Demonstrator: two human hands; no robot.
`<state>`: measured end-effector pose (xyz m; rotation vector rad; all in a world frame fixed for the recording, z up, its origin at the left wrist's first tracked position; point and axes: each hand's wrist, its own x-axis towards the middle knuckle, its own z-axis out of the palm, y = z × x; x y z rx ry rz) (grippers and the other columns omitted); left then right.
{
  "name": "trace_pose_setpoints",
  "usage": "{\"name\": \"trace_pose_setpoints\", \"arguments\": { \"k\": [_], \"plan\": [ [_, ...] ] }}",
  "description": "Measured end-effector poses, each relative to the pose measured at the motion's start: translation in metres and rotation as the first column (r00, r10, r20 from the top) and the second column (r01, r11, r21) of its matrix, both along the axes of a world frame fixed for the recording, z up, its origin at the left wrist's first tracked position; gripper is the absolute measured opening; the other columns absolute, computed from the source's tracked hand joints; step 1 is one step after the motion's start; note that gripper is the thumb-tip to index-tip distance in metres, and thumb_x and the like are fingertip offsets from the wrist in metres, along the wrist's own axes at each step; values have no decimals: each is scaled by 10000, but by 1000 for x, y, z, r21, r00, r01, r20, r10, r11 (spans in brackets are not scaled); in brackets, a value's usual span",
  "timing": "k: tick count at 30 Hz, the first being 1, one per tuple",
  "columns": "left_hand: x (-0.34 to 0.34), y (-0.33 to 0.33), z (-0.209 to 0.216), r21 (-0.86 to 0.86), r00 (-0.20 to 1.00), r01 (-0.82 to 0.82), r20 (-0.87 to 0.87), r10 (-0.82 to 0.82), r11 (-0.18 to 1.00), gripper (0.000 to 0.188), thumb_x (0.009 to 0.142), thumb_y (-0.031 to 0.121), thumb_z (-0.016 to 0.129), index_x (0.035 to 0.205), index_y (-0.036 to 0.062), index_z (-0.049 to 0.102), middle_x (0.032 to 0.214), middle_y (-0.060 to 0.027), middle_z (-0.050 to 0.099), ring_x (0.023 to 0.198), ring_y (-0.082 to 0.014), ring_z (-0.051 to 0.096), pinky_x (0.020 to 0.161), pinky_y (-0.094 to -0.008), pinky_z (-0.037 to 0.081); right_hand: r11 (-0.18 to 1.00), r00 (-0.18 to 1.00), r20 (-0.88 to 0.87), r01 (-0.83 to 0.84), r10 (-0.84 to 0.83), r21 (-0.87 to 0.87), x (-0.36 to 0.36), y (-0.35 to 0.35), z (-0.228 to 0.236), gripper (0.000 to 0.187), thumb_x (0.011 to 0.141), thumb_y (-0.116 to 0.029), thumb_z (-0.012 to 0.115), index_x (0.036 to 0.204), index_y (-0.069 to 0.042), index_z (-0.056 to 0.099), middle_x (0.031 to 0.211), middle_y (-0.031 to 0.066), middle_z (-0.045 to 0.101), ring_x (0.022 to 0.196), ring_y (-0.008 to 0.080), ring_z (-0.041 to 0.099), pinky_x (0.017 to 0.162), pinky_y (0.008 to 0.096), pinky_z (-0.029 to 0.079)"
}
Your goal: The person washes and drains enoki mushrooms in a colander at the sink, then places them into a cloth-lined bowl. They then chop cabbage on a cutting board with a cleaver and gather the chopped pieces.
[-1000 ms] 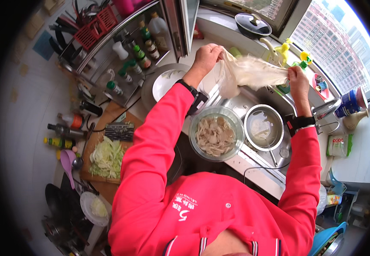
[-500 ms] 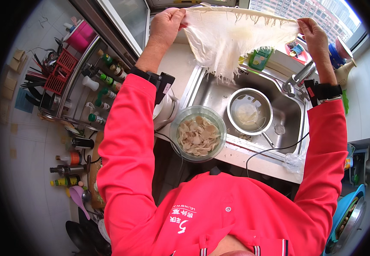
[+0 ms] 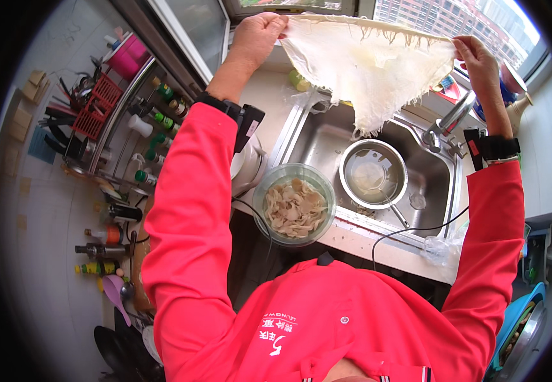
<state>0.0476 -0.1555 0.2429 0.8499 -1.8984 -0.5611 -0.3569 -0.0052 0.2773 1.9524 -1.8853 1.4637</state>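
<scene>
Hands were raised high above the sink (image 3: 327,137), each at one upper corner of a pale, cream-coloured cloth (image 3: 368,70) with a frayed top edge. The left hand (image 3: 258,33) had its grip pressed together on the cloth's left corner; the right hand (image 3: 476,57) pinched the right corner between fingers and thumb. The cloth hung stretched between them in front of the window, its lower point dangling over the steel sink near the tap (image 3: 448,121).

Below it, inside the sink, sat a round metal strainer bowl (image 3: 372,173) holding what looked like a little cloudy liquid, though the view was too small to be sure. Just left of it, on the sink's front edge, stood a clear glass bowl (image 3: 294,205) filled with pale, sliced pieces. A white plate (image 3: 247,167) lay on the tabletop, partly hidden by the left sleeve. Further left, a rack of bottles (image 3: 151,124) ran along the wall.
</scene>
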Motion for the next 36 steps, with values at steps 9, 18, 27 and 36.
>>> {"name": "trace_pose_setpoints", "arguments": {
  "k": [9, 18, 27, 36],
  "plan": [
    [113, 22, -62, 183, 951, -134, 301, 74, 974, 270, 877, 329, 603, 947, 94, 718, 786, -93, 680, 740, -196, 622, 716, -323, 491, 935, 977, 119, -207, 179, 287, 109, -10, -61, 186, 924, -155, 599, 1043, -20, 646, 861, 37, 667, 821, 100, 615, 756, 250, 482],
    [308, 96, -155, 291, 898, -439, 125, 421, 850, 226, 856, 117, 579, 996, -15, 698, 1082, -80, 690, 967, -133, 626, 875, -256, 471, 814, 810, -166, -506, 562, 285, 294, 20, -140, 80, 848, -166, 625, 863, -90, 644, 846, 86, 631, 787, 275, 635, 698, 369, 514],
    [344, 144, -222, 595, 818, -373, -152, 555, 712, 278, 800, 200, 634, 934, -33, 705, 887, -36, 710, 859, -92, 611, 799, -230, 463, 565, 423, -384, -699, 821, 438, 369, 56, -189, 41, 744, -133, 616, 769, -106, 599, 794, 42, 573, 807, 256, 599, 656, 363, 518],
    [336, 134, -234, 556, 733, -423, -254, 631, 715, 238, 810, 196, 705, 928, -11, 698, 823, 6, 671, 762, -77, 590, 721, -232, 464, 449, 348, -292, -773, 891, 447, 363, 72, -185, 103, 720, -93, 605, 817, -108, 636, 812, 51, 585, 787, 259, 619, 628, 376, 522]
  ]
}}
